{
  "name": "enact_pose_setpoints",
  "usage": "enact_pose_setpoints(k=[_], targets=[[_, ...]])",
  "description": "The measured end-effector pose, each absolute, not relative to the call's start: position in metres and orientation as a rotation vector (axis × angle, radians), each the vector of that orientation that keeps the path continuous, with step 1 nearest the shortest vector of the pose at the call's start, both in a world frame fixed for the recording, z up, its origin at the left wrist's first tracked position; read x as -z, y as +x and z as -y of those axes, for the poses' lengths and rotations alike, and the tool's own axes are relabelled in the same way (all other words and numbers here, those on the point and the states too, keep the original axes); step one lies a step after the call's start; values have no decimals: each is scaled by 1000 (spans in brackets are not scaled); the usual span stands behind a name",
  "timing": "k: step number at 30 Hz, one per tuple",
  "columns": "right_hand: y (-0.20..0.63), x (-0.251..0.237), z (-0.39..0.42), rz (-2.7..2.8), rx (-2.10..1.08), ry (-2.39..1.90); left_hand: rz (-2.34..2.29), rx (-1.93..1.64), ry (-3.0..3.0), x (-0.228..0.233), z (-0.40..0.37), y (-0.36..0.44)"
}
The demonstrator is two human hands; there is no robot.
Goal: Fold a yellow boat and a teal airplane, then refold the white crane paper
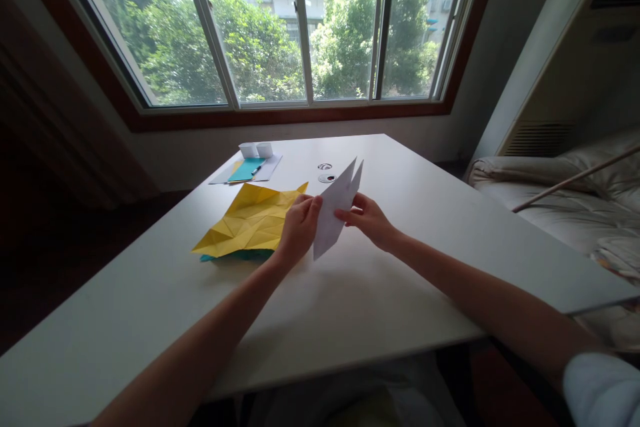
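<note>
head view: i see a folded white paper (334, 210) held up above the bench (410, 267), between my two hands. its long axis runs on a slant, from a low corner near me up to two points tilted away and to the right. my left hand (299, 227) pinches the paper's left edge, fingers closed on it near the middle. my right hand (369, 219) pinches the right edge at about the same height, so the sheet sits evenly between them, neither hand nearer. just left of my left hand, a creased yellow paper (253, 220) lies flat on the bench, with a teal sheet (235, 255) peeking from under it. farther off, near the window (300, 27), lie a teal card (246, 170) and small white pieces (256, 149).
</note>
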State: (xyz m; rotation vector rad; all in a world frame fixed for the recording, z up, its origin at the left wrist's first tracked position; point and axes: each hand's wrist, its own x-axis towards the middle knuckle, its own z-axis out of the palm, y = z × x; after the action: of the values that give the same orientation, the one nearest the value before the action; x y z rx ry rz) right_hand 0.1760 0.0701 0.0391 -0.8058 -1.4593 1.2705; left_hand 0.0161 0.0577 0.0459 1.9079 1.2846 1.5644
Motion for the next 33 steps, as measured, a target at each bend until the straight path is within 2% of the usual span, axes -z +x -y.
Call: enact_pose_setpoints(k=[7, 13, 17, 21, 27, 33], targets=[[175, -41, -68, 1466, -1136, -805, -1244, -1448, 1742, -37, -60, 15], [178, -45, -59, 1815, -726, -662, -943, -1396, 1375, -40, -58, 19], [179, -42, -56, 1961, -388, -635, -839, -1350, 1390, -43, -53, 23], [179, -42, -56, 1931, -276, -726, -841, -1360, 1337, -43, -54, 25], [180, -42, -63, 1740, -394, -840, -794, -1375, 1142, -47, -53, 26], [180, -38, -75, 1451, -1048, -761, -712, -1333, 1012, -50, -52, 23]])
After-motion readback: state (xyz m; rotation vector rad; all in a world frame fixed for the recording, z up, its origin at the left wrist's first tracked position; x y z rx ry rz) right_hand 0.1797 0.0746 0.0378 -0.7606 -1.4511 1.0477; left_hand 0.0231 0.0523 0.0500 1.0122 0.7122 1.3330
